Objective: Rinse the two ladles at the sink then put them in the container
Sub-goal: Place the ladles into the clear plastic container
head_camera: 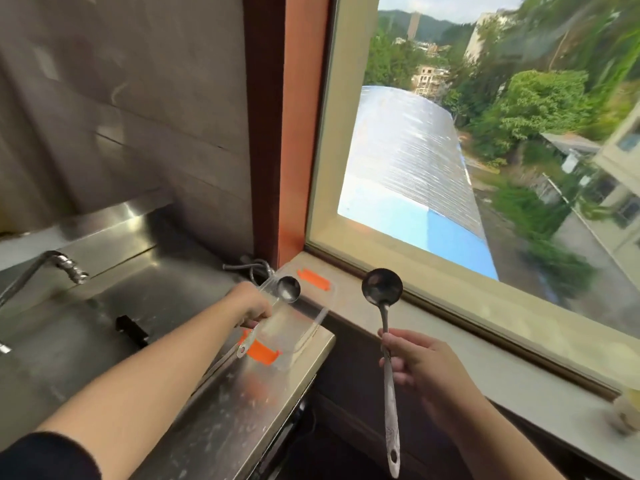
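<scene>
A clear plastic container with orange clips stands on the steel counter's right end, beside the sink. My left hand grips the handle of a small steel ladle, whose bowl is over the container's far end. My right hand holds a larger dark ladle upright by the middle of its handle. That ladle's bowl is up in the air, to the right of the container and above the windowsill.
The steel sink lies at the left with a curved tap over it. A coiled hose lies behind the container. A stone windowsill and a large window fill the right. A pale object sits on the sill at far right.
</scene>
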